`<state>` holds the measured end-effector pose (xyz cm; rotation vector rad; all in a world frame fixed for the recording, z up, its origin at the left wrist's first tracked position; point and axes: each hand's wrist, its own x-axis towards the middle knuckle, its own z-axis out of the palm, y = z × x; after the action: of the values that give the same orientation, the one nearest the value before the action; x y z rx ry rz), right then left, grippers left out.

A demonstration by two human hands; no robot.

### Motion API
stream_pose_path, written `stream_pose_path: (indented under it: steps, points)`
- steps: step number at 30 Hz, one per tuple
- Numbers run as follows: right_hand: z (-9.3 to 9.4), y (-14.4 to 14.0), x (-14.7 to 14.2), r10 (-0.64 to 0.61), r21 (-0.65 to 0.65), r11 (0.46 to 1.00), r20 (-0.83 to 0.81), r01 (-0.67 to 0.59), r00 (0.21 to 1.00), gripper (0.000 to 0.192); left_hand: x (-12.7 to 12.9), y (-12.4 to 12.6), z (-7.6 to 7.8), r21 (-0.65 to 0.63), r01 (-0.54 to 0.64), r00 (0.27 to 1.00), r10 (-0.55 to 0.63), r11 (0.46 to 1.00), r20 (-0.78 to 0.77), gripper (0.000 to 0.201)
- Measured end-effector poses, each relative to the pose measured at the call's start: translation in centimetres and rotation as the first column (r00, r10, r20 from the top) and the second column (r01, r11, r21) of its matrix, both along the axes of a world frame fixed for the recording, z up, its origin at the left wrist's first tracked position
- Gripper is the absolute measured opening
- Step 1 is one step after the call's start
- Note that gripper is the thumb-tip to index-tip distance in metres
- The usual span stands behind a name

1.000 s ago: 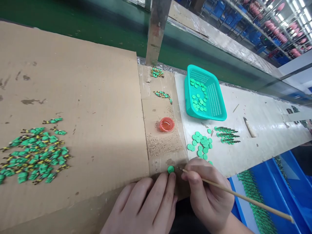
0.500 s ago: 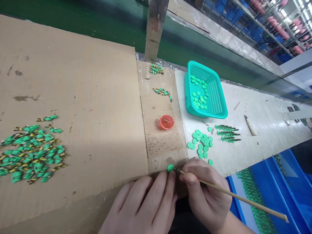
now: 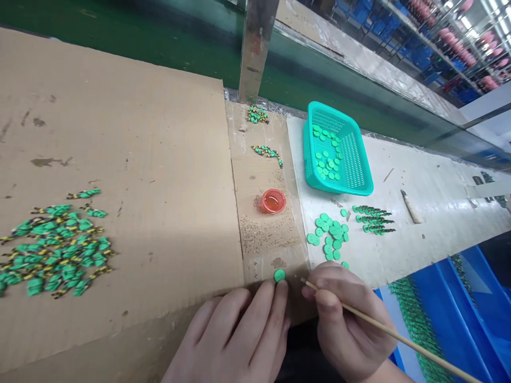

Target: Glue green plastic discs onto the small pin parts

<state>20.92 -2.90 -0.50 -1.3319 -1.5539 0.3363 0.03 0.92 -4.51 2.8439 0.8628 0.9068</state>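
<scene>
Near the front edge of the cardboard, the index fingertip of my left hand (image 3: 239, 335) presses on a small round green button (image 3: 279, 275). The fingers lie close together and the thumb is mostly hidden beneath. To the right, my right hand (image 3: 351, 314) pinches a thin wooden stick (image 3: 399, 336) like a pencil. The stick's tip points left, a short way from the button and apart from it. Beyond my hands stands a small red cup (image 3: 273, 201) with amber liquid in it. Loose green buttons (image 3: 333, 232) lie scattered past my right hand.
A turquoise basket (image 3: 361, 159) holds more green buttons. Several green-and-yellow knotted cloth pieces (image 3: 67, 250) are heaped at left. Rows of green pieces with dark ends (image 3: 373, 218) and a knife-like tool (image 3: 411, 206) lie at right. A metal post (image 3: 255, 53) rises at the back; blue bins (image 3: 451, 314) sit below right.
My right hand has drawn the stick rightward, its tip moving off the button's edge. My left hand and the button have stayed in place. The view has shifted slightly.
</scene>
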Motion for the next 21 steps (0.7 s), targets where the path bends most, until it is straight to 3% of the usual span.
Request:
stream_pose_path:
  steps: [3,5,8,11,14,16,19,20,21]
  points:
    - [0.1,0.0,1.0,0.012,-0.076,0.997,0.032,-0.009,0.999,0.037,0.1,0.0,0.4,-0.021,0.013,1.0,-0.013,1.0,-0.024,0.025]
    - [0.6,0.7,1.8,0.169,-0.17,0.975,0.137,-0.144,0.976,0.046,0.4,-0.2,0.9,-0.059,-0.023,1.0,0.022,0.998,-0.016,0.026]
    - [1.6,2.3,2.9,0.418,-0.232,0.904,0.301,-0.359,0.857,0.04,0.9,-0.6,2.0,-0.129,-0.081,0.996,0.086,0.988,0.033,0.029]
    - [1.8,3.8,3.6,0.487,-0.234,0.873,0.365,-0.428,0.794,0.028,1.2,-0.7,2.7,-0.178,-0.076,0.994,0.088,0.981,0.062,0.028]
    - [1.1,4.1,3.7,0.495,-0.166,0.867,0.384,-0.469,0.779,0.018,1.1,-1.2,3.5,-0.213,-0.088,0.996,0.088,0.973,-0.011,0.023]
    - [0.3,3.7,3.4,0.438,-0.105,0.894,0.411,-0.436,0.8,0.017,0.3,-1.4,4.3,-0.207,-0.042,0.999,0.036,0.977,-0.032,0.022]
    - [-0.9,2.7,2.6,0.305,0.028,0.935,0.443,-0.353,0.843,0.019,-3.0,0.2,5.9,-0.277,-0.021,0.999,0.013,0.961,-0.031,0.017]
    - [-1.1,2.4,2.3,0.273,0.063,0.941,0.44,-0.332,0.856,0.018,-4.8,1.7,6.5,-0.336,-0.136,0.99,0.12,0.932,-0.068,0.02]
    - [-1.3,2.2,2.1,0.249,0.089,0.945,0.429,-0.315,0.868,0.016,-6.9,3.8,7.3,-0.371,-0.335,0.942,0.299,0.866,-0.151,0.024]
